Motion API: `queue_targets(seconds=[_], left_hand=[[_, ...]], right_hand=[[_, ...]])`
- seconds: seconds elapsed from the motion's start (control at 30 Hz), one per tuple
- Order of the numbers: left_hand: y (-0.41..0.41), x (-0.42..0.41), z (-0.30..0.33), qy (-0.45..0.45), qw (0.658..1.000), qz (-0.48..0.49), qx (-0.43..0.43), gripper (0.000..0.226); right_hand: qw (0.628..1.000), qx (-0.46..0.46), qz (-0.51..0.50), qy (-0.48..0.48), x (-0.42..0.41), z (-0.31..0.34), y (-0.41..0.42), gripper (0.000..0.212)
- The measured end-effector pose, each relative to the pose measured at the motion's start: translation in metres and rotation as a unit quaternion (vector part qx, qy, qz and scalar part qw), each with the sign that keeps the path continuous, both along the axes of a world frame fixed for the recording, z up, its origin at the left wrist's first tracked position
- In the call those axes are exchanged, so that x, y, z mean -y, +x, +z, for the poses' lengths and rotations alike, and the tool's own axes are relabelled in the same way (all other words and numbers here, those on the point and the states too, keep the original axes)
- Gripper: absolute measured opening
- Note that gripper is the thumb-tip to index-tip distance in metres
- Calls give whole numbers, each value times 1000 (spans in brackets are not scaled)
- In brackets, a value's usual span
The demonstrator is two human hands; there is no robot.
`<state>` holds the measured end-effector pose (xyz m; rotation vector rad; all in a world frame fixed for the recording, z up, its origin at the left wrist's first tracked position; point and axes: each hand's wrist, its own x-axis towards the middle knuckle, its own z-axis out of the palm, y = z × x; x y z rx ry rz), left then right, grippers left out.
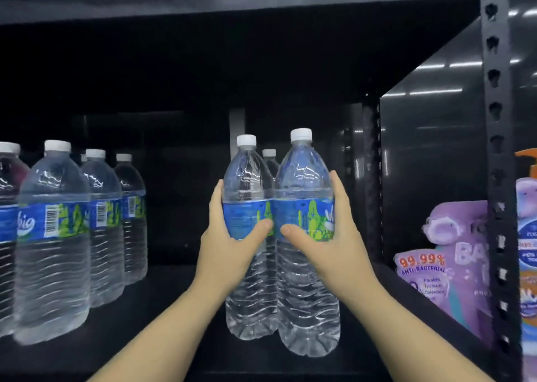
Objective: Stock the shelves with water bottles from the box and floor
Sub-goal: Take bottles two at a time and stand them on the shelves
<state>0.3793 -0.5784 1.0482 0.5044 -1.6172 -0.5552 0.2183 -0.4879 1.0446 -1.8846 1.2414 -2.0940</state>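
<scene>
Two clear water bottles with blue labels and white caps stand side by side on the black shelf (pixel 162 349). My left hand (pixel 229 242) grips the left bottle (pixel 247 294) round its label. My right hand (pixel 325 245) grips the right bottle (pixel 305 309) the same way. Both bottles are upright, touching each other, with their bases at shelf level. A third bottle (pixel 269 160) stands behind them, mostly hidden.
Several more water bottles (pixel 55 236) stand in rows at the shelf's left. A gap of bare shelf lies between them and the held pair. At the right, past a black perforated upright (pixel 497 149), sit purple anti-bacterial soap packs (pixel 453 259) and a pump bottle (pixel 527 236).
</scene>
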Motion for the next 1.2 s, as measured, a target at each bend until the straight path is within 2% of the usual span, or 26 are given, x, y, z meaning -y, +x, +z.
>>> queue_targets(seconds=[0.07, 0.2, 0.33, 0.43, 0.53, 0.6, 0.7, 0.8, 0.93, 1.07, 1.2], left_hand=[[1, 1, -12, 19, 1000, 1, 1, 92], [3, 3, -22, 68, 998, 3, 7, 69], [10, 9, -21, 72, 997, -5, 23, 80], [17, 17, -20, 100, 992, -78, 28, 81], [20, 27, -23, 148, 966, -210, -4, 76], [19, 26, -27, 162, 953, -255, 12, 75], [18, 23, -30, 141, 965, -219, 37, 81], [20, 29, -34, 150, 973, -174, 8, 88], [21, 30, -37, 152, 970, -188, 22, 73], [22, 24, -38, 120, 973, -187, 60, 76], [22, 26, -39, 101, 980, -168, 44, 74]], right_hand=[[1000, 1, 1, 12, -2, -13, 1, 116], [1000, -2, -12, 21, -5, -28, 3, 111], [999, 7, -43, 26, -5, -37, -1, 108], [997, 28, -75, 22, -3, -42, -1, 100], [995, 35, -89, 9, -1, -44, -1, 96], [996, 30, -83, 13, -1, -44, -1, 92], [997, 15, -71, 23, -2, -47, -3, 84], [996, 30, -78, 25, -1, -49, -5, 84], [995, 27, -92, 26, -3, -49, -6, 96], [996, 29, -79, 41, -2, -53, -10, 87], [993, 40, -98, 42, -6, -51, -8, 93]])
